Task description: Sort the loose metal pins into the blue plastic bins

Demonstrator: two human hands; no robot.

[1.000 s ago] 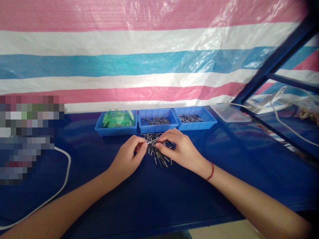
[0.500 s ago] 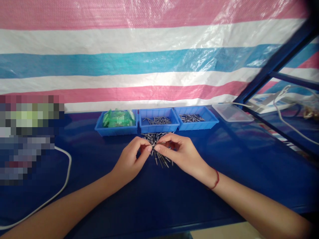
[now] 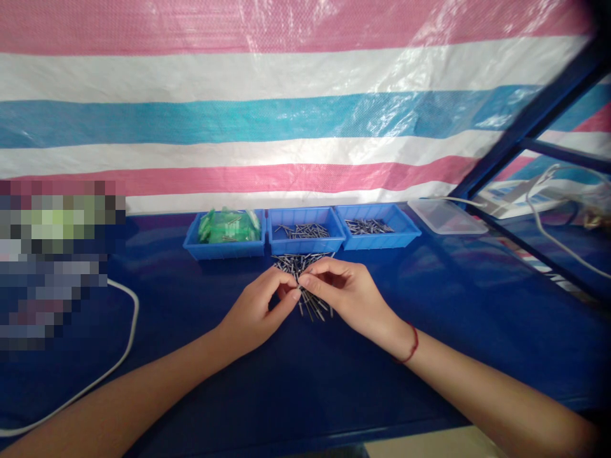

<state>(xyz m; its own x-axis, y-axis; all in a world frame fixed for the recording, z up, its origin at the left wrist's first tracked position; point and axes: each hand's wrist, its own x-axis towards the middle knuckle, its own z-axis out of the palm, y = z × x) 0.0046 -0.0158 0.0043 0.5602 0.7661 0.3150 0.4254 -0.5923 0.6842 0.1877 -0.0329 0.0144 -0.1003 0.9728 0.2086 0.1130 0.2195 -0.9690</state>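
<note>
Person, arms and hands bare. Bare left hand (image 3: 258,308): slim fingers, short thumbnail, narrow wrist. Bare left forearm (image 3: 165,375): smooth outline, widens toward elbow end, cut off at lower left. Bare right hand (image 3: 356,296): similar slim build, short-looking thumbnail; nail finish too small to tell. Bare right forearm (image 3: 482,381): same taper, in shadow near lower right corner. Worn on right wrist: thin dark-red cord-like bracelet (image 3: 416,341), one strand visible, curves across the wrist, slightly uneven thickness. Knots or beads too small to tell. Lower end sits slightly off wrist edge, looks loose.
</note>
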